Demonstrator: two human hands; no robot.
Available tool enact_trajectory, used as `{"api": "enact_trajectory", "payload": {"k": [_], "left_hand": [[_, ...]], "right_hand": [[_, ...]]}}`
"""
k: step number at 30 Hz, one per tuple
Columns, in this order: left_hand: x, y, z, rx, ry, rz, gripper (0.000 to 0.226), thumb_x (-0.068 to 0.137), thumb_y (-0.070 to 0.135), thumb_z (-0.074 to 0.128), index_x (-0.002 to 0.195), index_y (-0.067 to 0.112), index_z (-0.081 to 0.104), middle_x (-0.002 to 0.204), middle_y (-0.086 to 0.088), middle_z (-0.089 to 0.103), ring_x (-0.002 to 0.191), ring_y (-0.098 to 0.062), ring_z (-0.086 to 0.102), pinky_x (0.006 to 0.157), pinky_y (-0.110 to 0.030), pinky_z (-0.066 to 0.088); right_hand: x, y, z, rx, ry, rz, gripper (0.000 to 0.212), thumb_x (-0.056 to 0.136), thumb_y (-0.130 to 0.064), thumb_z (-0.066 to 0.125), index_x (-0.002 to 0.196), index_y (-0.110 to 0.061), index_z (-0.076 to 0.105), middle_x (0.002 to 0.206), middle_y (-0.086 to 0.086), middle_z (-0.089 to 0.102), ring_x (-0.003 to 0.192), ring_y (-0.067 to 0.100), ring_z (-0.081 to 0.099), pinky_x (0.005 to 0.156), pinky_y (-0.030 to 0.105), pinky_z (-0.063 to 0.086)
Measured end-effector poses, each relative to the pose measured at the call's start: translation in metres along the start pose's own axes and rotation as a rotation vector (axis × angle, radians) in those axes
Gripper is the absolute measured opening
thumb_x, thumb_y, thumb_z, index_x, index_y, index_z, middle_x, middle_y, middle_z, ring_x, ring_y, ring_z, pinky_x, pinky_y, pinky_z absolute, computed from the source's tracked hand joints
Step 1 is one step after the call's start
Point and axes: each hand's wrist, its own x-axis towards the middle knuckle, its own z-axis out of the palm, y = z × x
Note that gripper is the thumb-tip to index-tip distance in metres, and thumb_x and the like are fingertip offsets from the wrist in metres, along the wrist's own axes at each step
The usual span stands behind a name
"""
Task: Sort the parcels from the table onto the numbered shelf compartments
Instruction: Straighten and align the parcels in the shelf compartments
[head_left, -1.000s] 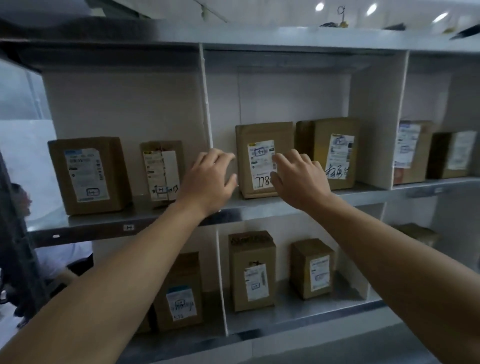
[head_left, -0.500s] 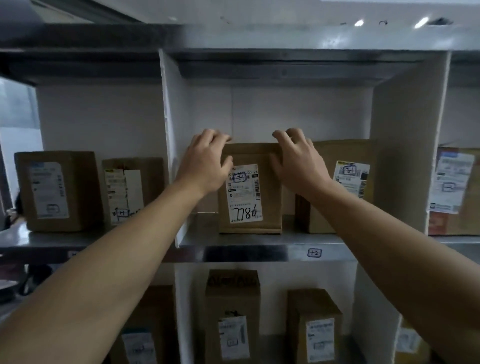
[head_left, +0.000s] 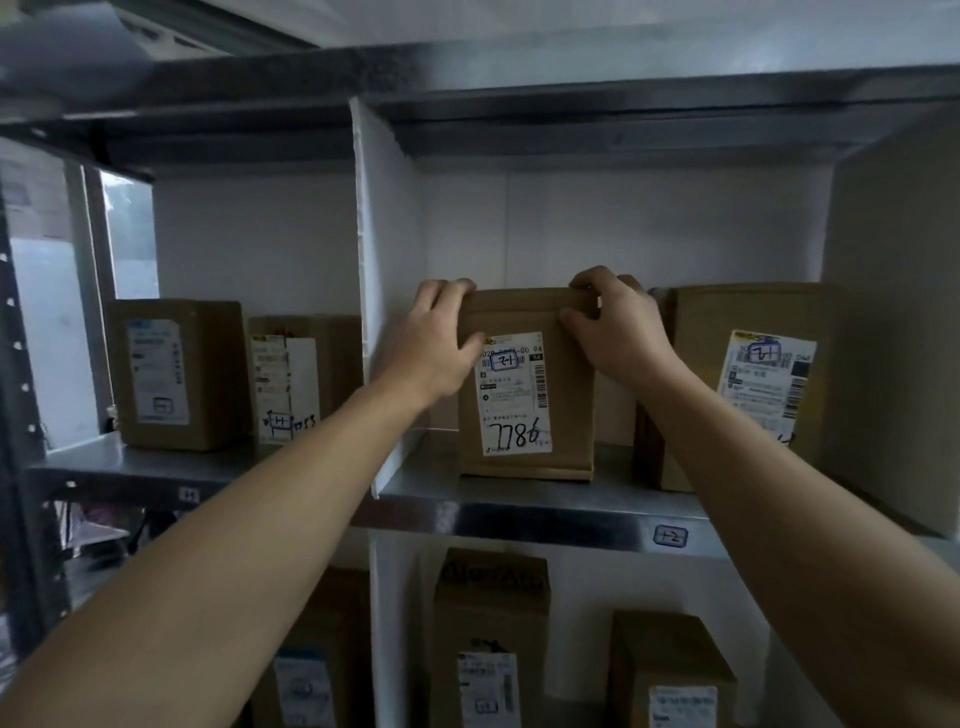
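Observation:
A brown cardboard parcel (head_left: 524, 415) with a white label marked "7786" stands upright on the metal shelf (head_left: 519, 514) in the compartment tagged "1-2" (head_left: 670, 536). My left hand (head_left: 434, 345) grips its upper left corner, fingers over the top edge and thumb on the front. Gripping the upper right corner the same way is my right hand (head_left: 615, 327). A second brown parcel (head_left: 743, 384) with a white label stands just to its right in the same compartment.
A white divider panel (head_left: 376, 291) separates this compartment from the left one, where two labelled parcels (head_left: 176, 374) (head_left: 301, 379) stand. Another divider (head_left: 893, 312) closes the right side. Several parcels (head_left: 491, 639) stand on the shelf below.
Both hands reached forward from in front of the shelf and closed on the top corners of the "7786" parcel. My view moved closer and to the left.

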Motion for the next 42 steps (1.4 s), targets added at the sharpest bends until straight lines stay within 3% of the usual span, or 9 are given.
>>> {"api": "enact_trajectory", "payload": {"k": [4,18,23,27,33,37,42], "left_hand": [[0.004,-0.001,-0.001,-0.020,0.024,-0.029,0.050,0.090,0.027,0.065,0.136,0.018,0.045,0.135,-0.003,0.044,0.110,-0.020,0.054,0.083,-0.022,0.040],[0.005,-0.002,0.000,-0.036,-0.010,-0.054,0.051,0.091,0.023,0.063,0.138,0.016,0.043,0.138,-0.005,0.043,0.114,-0.022,0.053,0.087,-0.020,0.037],[0.003,-0.001,0.000,0.027,0.012,-0.025,0.059,0.090,0.034,0.063,0.142,0.022,0.038,0.143,-0.003,0.039,0.114,-0.026,0.054,0.085,-0.029,0.044],[0.000,0.003,-0.009,0.079,0.094,0.027,0.057,0.091,0.035,0.062,0.141,0.021,0.040,0.142,-0.004,0.041,0.118,-0.027,0.052,0.088,-0.043,0.051],[-0.011,0.015,-0.017,0.001,0.095,0.170,0.045,0.094,0.027,0.059,0.135,0.013,0.049,0.128,-0.008,0.052,0.117,-0.026,0.049,0.094,-0.036,0.046],[-0.018,0.038,-0.006,-0.085,0.064,0.216,0.042,0.091,0.025,0.061,0.131,0.013,0.054,0.124,-0.009,0.053,0.116,-0.027,0.049,0.096,-0.042,0.047],[-0.017,0.090,0.007,-0.151,0.037,0.332,0.041,0.091,0.025,0.062,0.129,0.013,0.054,0.123,-0.007,0.053,0.117,-0.024,0.048,0.092,-0.031,0.043]], "right_hand": [[-0.003,0.000,0.013,0.079,0.019,-0.010,0.041,0.097,-0.020,0.062,0.137,-0.019,0.052,0.127,0.007,0.051,0.104,0.019,0.053,0.089,0.031,0.049],[-0.008,0.004,0.015,0.083,-0.023,-0.022,0.052,0.097,-0.021,0.063,0.145,-0.021,0.044,0.139,0.009,0.047,0.122,0.025,0.052,0.094,0.030,0.044],[-0.018,-0.004,0.006,0.064,0.004,0.029,0.053,0.100,-0.028,0.060,0.149,-0.022,0.040,0.144,0.010,0.046,0.127,0.026,0.049,0.096,0.032,0.041],[-0.033,-0.012,-0.005,-0.073,0.025,-0.021,0.050,0.102,-0.031,0.056,0.149,-0.022,0.040,0.147,0.009,0.045,0.131,0.028,0.046,0.102,0.041,0.042],[-0.053,-0.015,-0.027,-0.340,0.081,-0.113,0.039,0.101,-0.030,0.052,0.137,-0.014,0.053,0.136,0.012,0.055,0.119,0.032,0.054,0.088,0.043,0.050],[-0.074,-0.003,-0.049,-0.438,0.059,-0.076,0.038,0.100,-0.029,0.053,0.135,-0.012,0.054,0.134,0.015,0.053,0.118,0.035,0.052,0.088,0.048,0.051],[-0.089,0.023,-0.085,-0.509,0.086,0.007,0.032,0.099,-0.026,0.055,0.128,-0.012,0.056,0.136,0.015,0.052,0.117,0.038,0.052,0.085,0.046,0.050]]}}
